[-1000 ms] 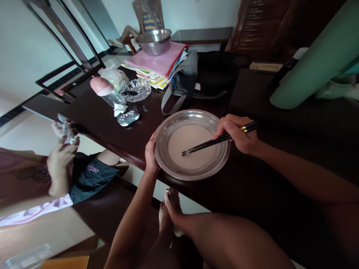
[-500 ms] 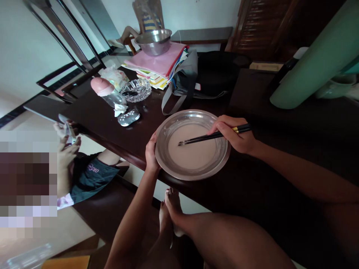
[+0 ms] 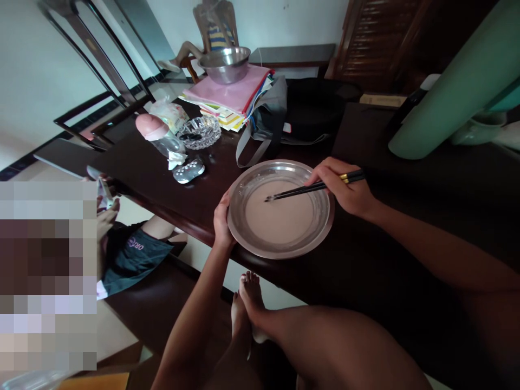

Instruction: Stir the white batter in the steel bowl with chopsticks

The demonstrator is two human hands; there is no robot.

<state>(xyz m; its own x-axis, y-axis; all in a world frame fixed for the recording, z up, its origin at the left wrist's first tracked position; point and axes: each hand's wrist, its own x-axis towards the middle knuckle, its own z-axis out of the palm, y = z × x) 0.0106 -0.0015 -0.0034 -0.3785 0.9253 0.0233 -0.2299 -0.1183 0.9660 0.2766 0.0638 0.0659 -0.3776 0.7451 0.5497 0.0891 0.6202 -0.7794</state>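
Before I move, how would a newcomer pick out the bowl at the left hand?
Start at the dark table; at its near edge, the left hand holds the side of a wide metal bowl. A second bowl sits on the stack beyond, but only this one shows pale liquid, with black chopsticks in the right hand over it.

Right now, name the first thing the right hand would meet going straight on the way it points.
Most likely the pale liquid in the metal bowl, where the tips of the chopsticks seem to touch; how high the right hand sits is unclear.
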